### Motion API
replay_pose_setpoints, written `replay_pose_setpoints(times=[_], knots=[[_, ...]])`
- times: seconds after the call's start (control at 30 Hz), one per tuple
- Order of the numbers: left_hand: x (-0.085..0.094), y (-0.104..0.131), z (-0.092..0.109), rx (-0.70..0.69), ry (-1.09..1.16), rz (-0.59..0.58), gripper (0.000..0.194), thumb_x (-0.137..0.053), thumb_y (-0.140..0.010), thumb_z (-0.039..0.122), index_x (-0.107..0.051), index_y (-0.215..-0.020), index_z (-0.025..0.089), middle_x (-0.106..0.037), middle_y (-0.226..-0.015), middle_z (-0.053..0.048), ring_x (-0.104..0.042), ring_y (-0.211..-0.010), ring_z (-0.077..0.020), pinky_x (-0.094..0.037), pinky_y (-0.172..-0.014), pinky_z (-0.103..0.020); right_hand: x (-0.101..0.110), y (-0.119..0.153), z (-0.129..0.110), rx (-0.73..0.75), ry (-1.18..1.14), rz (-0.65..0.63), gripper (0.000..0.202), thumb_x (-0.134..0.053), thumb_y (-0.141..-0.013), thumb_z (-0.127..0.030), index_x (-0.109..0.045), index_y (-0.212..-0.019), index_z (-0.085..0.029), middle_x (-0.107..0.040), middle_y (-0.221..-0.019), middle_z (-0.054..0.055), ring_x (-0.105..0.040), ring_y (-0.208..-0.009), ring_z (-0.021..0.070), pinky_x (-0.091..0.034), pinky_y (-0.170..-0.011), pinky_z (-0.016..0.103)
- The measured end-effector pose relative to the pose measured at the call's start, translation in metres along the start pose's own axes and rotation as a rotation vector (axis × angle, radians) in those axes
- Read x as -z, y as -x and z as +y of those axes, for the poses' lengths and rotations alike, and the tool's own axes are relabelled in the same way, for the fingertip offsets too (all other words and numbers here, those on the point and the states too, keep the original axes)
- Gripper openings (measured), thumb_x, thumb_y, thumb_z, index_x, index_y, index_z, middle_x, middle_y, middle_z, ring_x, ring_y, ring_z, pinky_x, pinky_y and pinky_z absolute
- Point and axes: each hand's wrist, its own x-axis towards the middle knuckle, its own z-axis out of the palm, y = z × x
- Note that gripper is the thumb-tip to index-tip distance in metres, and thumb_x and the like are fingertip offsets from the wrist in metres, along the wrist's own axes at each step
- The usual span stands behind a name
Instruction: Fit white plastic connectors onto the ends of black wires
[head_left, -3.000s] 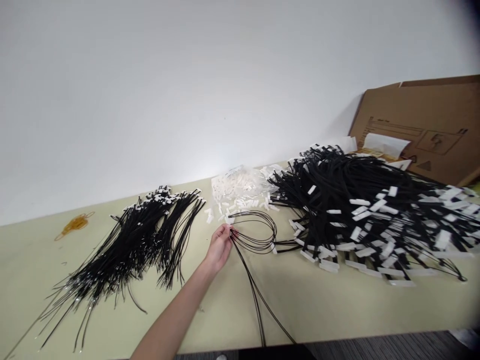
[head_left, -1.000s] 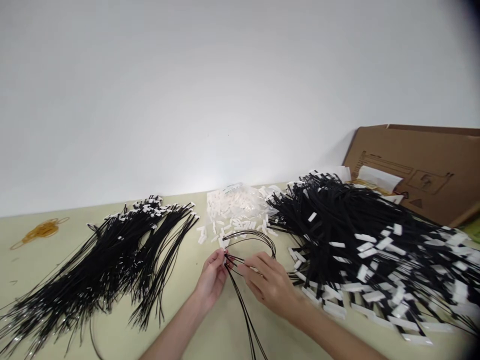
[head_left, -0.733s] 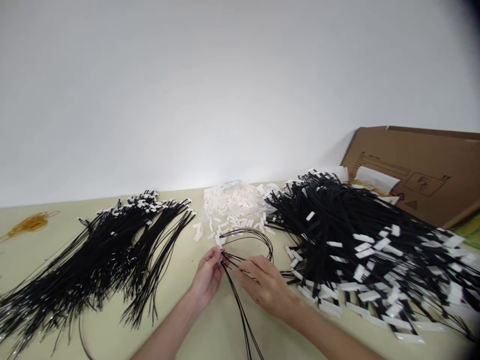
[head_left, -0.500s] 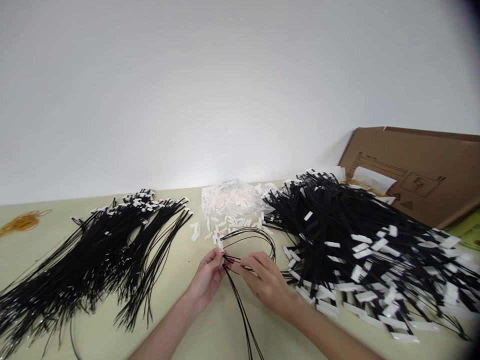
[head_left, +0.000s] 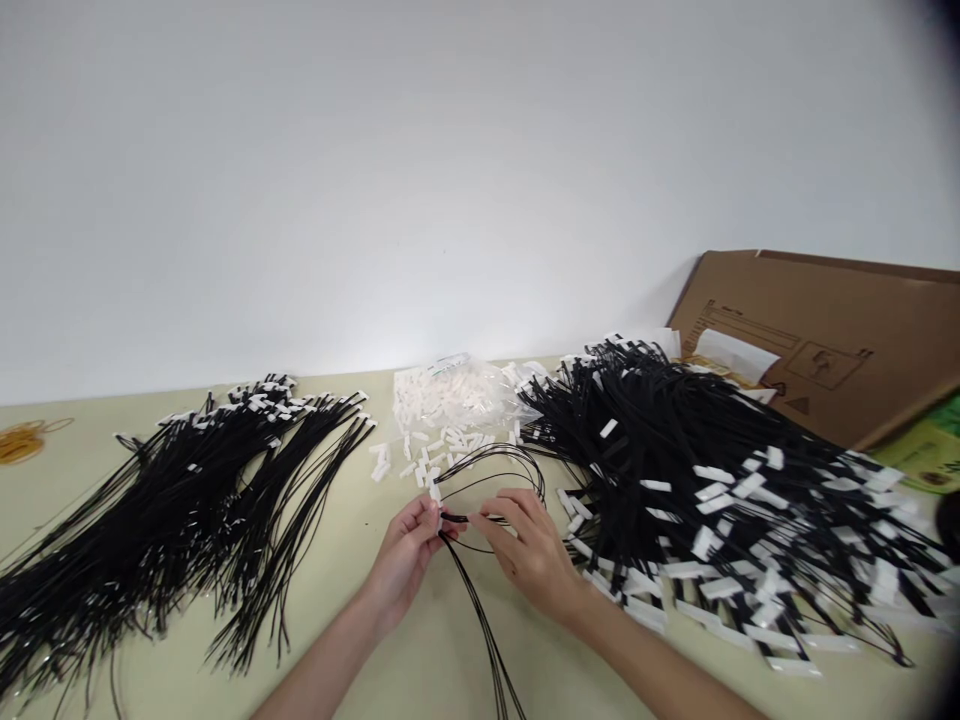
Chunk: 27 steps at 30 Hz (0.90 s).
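Observation:
My left hand (head_left: 411,550) is closed, with thumb and fingers pinching a white plastic connector (head_left: 436,492). Black wires run from this connector: some loop up and over to the right, others hang toward the table's front edge. At the right of the connector, my right hand (head_left: 529,550) pinches a few of the black wires (head_left: 456,518) between thumb and forefinger. The wire ends at its fingertips are too small to make out. Just beyond both hands lie several loose white connectors (head_left: 454,442), in front of a clear plastic bag (head_left: 465,390) full of them.
A heap of loose black wires (head_left: 172,500) with white ends covers the table's left side. To the right spreads a larger pile of black harnesses (head_left: 645,430) with white connectors. Behind it leans a cardboard box (head_left: 825,340). Yellow rubber bands (head_left: 22,440) lie far left.
The whole view has shifted slightly. My right fingers have moved slightly on the wires near the connector, while my left hand keeps its pinch.

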Motion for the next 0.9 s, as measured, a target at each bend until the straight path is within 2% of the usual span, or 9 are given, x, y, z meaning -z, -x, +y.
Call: replay_pose_setpoints(times=[0.3, 0.7, 0.9], knots=[[-0.004, 0.003, 0.001, -0.045, -0.034, 0.016, 0.019, -0.067, -0.068, 0.033, -0.06, -0.066, 0.015, -0.057, -0.064, -0.002, -0.056, -0.064, -0.0146, -0.042, -0.068, -0.027, 0.0, 0.0, 0.001, 0.011, 0.019, 0.002, 0.028, -0.043, -0.08, -0.002, -0.054, -0.102, -0.017, -0.058, -0.086, 0.007, -0.046, -0.084, 0.0173, -0.042, -0.071, 0.033], [0.001, 0.0, -0.004, 0.024, 0.086, 0.014, 0.016, -0.066, -0.07, 0.029, -0.061, -0.071, 0.014, -0.056, -0.068, -0.001, -0.054, -0.064, -0.0113, -0.042, -0.071, -0.027, 0.006, -0.007, -0.005, 0.057, 0.002, 0.008, 0.024, -0.046, -0.08, -0.004, -0.056, -0.099, -0.014, -0.059, -0.083, 0.007, -0.048, -0.08, 0.0174, -0.042, -0.068, 0.033], [0.001, 0.001, -0.006, 0.064, 0.134, -0.01, 0.013, -0.065, -0.071, 0.028, -0.061, -0.072, 0.015, -0.058, -0.067, 0.0, -0.053, -0.064, -0.0101, -0.041, -0.066, -0.023, 0.01, -0.007, -0.011, 0.132, -0.054, -0.09, 0.024, -0.052, -0.077, -0.006, -0.057, -0.1, -0.012, -0.059, -0.09, 0.008, -0.049, -0.089, 0.0178, -0.046, -0.076, 0.032]])
